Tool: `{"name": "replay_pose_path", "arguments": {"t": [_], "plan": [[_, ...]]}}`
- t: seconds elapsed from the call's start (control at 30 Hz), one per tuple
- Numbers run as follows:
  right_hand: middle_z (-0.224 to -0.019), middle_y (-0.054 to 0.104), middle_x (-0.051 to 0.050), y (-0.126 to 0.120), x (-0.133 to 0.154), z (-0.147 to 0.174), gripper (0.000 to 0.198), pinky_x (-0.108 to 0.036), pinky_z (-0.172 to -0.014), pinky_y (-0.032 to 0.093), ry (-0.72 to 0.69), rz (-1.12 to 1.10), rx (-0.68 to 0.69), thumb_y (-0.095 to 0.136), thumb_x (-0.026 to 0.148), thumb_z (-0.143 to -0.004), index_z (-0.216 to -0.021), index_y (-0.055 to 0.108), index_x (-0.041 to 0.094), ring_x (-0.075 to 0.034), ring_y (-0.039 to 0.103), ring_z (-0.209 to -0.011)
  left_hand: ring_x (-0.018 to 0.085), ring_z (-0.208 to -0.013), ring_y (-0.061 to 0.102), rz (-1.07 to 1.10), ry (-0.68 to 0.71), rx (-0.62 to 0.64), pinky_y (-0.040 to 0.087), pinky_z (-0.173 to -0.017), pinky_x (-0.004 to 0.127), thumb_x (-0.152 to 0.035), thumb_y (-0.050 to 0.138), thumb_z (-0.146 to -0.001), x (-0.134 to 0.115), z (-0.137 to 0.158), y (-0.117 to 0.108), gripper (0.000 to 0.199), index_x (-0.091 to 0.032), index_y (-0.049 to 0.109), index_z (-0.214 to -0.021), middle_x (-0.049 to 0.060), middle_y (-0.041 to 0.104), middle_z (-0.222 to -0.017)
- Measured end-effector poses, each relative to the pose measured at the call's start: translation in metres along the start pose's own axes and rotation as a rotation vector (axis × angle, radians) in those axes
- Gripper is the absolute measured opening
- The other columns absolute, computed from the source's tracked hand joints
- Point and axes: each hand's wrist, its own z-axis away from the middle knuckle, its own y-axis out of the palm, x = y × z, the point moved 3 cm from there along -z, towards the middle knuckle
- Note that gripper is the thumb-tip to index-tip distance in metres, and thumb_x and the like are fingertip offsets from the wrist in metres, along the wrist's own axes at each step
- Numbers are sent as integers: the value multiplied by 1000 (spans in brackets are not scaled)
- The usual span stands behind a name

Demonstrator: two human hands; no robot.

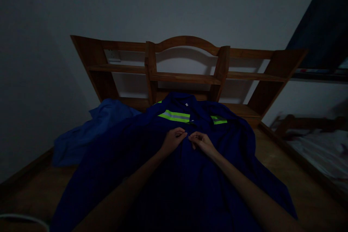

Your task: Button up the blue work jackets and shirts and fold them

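Note:
A dark blue work jacket (152,134) lies spread out with its collar toward the wooden headboard. Yellow-green and grey reflective strips (175,116) cross its chest, and a small white label (186,104) shows inside the collar. Over the front opening, my left hand (174,139) is closed in a pinch at the edge of the cloth. Just to its right, my right hand (201,143) is pinched too, fingertips close to those of the left. Dim light hides what exactly lies between the fingers; it looks like the jacket's front edge.
Behind the jacket stands a wooden headboard with shelves (187,77) against a pale wall. A lighter blue cloth (78,137) lies crumpled at left. A white cable (24,217) curves at the lower left. Another wooden bed frame (310,121) with pale bedding is at right.

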Motion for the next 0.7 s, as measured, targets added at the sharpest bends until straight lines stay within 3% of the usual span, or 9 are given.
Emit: {"name": "replay_pose_path", "arguments": {"t": [0.23,0.5,0.7], "plan": [[-44,51,5,-2,-3,-2,25,-20,-42,31,13,55,-93,64,40,-71,-71,56,15,-8,44,-38,15,-73,64,-125,58,-83,49,-67,23,-31,55,-81,-3,4,5,14,-18,62,-84,2,67,-77],[-47,53,4,-6,-7,0,21,-20,-45,35,-30,120,-141,63,36,-71,-73,59,15,-9,47,-42,12,-75,60,-226,165,47,49,-67,21,-26,55,-82,-9,7,6,14,-19,61,-92,0,63,-81],[-56,59,1,-5,-4,1,23,-21,-45,36,1,55,-140,62,37,-69,-73,62,14,-8,47,-42,13,-84,56,-292,301,68,50,-68,23,-21,64,-75,-10,9,6,28,-21,59,-103,3,54,-99]]}}
